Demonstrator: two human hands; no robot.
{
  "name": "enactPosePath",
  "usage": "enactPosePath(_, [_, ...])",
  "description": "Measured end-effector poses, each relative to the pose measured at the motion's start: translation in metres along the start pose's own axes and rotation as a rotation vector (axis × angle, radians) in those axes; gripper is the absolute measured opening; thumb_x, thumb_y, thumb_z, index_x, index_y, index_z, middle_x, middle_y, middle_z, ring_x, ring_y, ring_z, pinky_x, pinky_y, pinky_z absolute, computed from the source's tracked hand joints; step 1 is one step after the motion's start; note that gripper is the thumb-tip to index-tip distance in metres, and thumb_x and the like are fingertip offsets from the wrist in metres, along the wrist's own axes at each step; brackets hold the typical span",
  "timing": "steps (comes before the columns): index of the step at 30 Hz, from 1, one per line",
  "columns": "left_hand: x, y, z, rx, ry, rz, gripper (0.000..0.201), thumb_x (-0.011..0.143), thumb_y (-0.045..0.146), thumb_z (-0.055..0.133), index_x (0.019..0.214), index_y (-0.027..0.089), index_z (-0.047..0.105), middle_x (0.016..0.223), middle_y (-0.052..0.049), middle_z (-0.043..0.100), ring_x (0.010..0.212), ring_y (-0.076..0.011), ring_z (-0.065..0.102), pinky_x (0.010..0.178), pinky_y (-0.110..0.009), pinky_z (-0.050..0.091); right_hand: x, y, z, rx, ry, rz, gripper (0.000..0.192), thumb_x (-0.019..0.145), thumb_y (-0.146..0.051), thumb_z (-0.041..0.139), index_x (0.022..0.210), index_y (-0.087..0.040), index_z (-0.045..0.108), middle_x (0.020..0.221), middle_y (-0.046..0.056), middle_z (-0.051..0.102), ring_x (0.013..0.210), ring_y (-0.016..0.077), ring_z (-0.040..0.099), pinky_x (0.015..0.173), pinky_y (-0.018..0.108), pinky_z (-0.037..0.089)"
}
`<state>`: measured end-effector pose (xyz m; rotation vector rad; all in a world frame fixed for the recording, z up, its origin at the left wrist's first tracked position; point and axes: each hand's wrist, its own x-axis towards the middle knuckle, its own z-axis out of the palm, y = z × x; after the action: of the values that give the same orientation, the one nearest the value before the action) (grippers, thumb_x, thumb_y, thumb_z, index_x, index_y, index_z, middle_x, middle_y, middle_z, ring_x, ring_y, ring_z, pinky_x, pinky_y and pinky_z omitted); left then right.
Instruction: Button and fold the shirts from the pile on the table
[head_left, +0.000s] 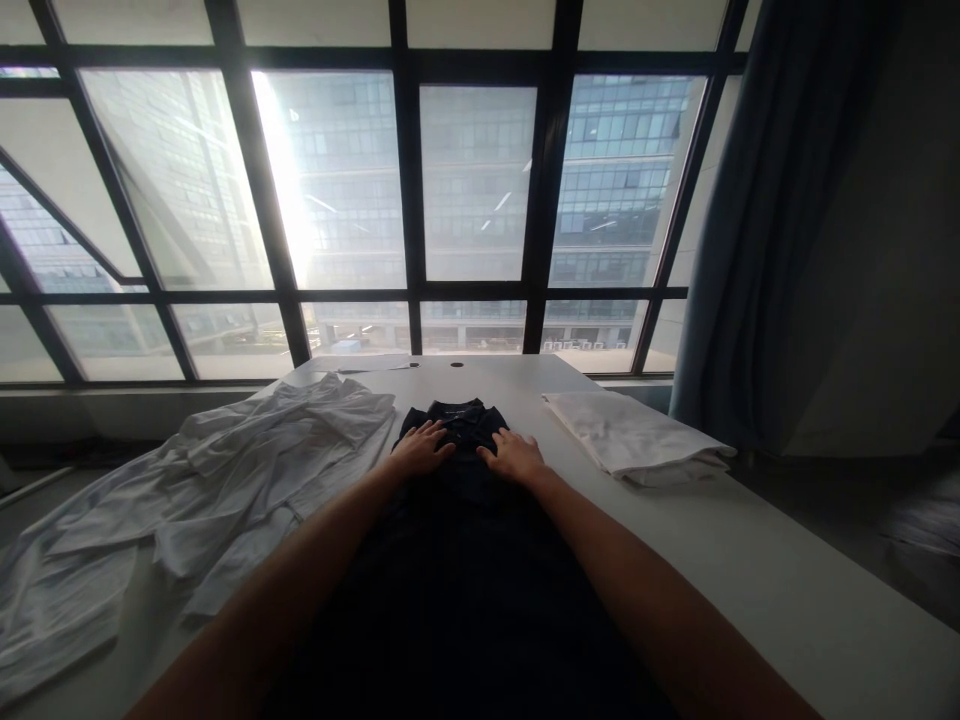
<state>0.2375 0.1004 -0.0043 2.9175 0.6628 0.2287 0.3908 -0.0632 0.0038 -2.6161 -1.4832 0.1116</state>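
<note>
No text or label can be read

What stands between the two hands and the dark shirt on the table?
Nothing visible does. The left hand and the right hand already lie flat on the dark shirt, near its collar. The crumpled white garments lie to the left and the folded white cloth to the right, both beside it.

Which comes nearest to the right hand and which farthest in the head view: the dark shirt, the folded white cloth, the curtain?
1. dark shirt: directly under the right hand, which lies flat on it near the collar.
2. folded white cloth: on the table to the right of that hand, apart from it.
3. curtain: hanging at the far right, beyond the table edge.
</note>
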Motion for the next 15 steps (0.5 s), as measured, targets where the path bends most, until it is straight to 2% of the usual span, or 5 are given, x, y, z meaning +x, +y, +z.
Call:
enactPosePath(3, [0.011, -0.021, -0.002, 0.061, -0.028, -0.128, 0.066, 0.096, 0.058, 0.036, 0.150, 0.019, 0.040, 0.163, -0.011, 0.021, 0.152, -0.0287, 0.013, 0.121, -0.049, 0.015, 0.026, -0.006, 0.004, -0.011, -0.007, -0.076, 0.073, 0.097, -0.059, 0.031, 0.157, -0.018, 0.026, 0.165, 0.008, 0.015, 0.152, 0.0241, 0.009, 0.120, 0.051, 0.006])
enactPosePath(6, [0.014, -0.039, 0.001, 0.034, -0.077, -0.233, 0.075, 0.095, 0.063, 0.033, 0.154, 0.017, 0.033, 0.164, -0.013, 0.015, 0.152, -0.0293, 0.010, 0.121, -0.049, 0.012, 0.047, -0.004, 0.014, 0.023, -0.065, -0.029, 0.079, 0.095, -0.066, 0.026, 0.159, -0.019, 0.020, 0.166, 0.006, 0.008, 0.152, 0.0248, 0.004, 0.120, 0.053, 0.003])
enactPosePath(10, [0.016, -0.052, 0.009, 0.006, -0.098, -0.245, 0.079, 0.094, 0.066, 0.029, 0.156, 0.017, 0.027, 0.164, -0.010, 0.011, 0.152, -0.0275, 0.006, 0.121, -0.048, 0.012, 0.062, 0.007, 0.022, 0.040, -0.105, 0.009, 0.089, 0.090, -0.076, 0.021, 0.160, -0.021, 0.014, 0.166, 0.006, 0.003, 0.152, 0.0268, 0.000, 0.119, 0.055, 0.002])
enactPosePath(15, [0.019, -0.054, 0.011, 0.041, -0.078, -0.256, 0.077, 0.095, 0.065, 0.028, 0.156, 0.018, 0.027, 0.164, -0.011, 0.011, 0.152, -0.0278, 0.009, 0.121, -0.052, 0.011, 0.067, 0.019, 0.021, 0.024, -0.108, 0.025, 0.092, 0.088, -0.078, 0.018, 0.160, -0.021, 0.010, 0.166, 0.005, -0.001, 0.152, 0.0274, -0.002, 0.119, 0.056, 0.000])
